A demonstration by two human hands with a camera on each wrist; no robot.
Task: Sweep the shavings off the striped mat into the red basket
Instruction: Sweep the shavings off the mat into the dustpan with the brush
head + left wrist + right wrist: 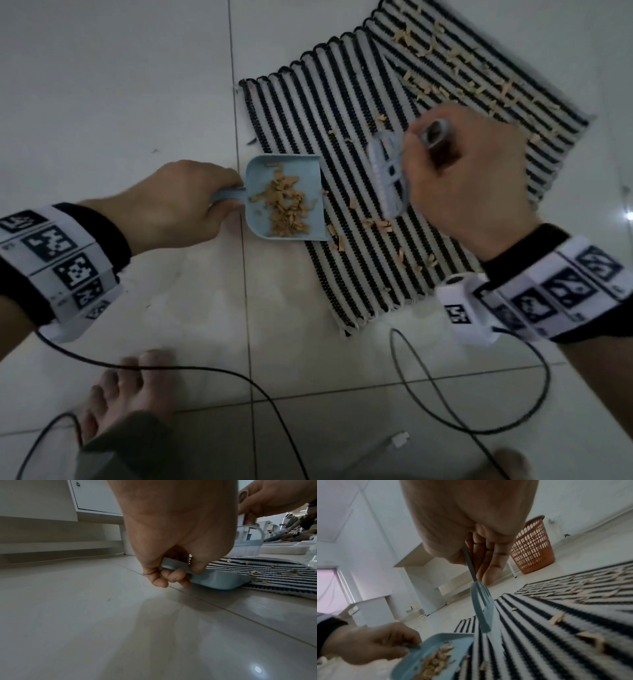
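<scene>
Blue dustpan (286, 198) lies at the mat's (359, 144) edge, shavings (286, 209) piled inside; my left hand (171, 536) clenches its handle. My right hand (467, 524) grips the brush (482, 604); I judge sweeping half-finished, then tipping into the far-off basket (532, 547).

Both wrists: white bands (65, 255) with black square markers over black cuffs; black cables (191, 370) trailing; possibly olive trouser leg (116, 442) below left band.
</scene>
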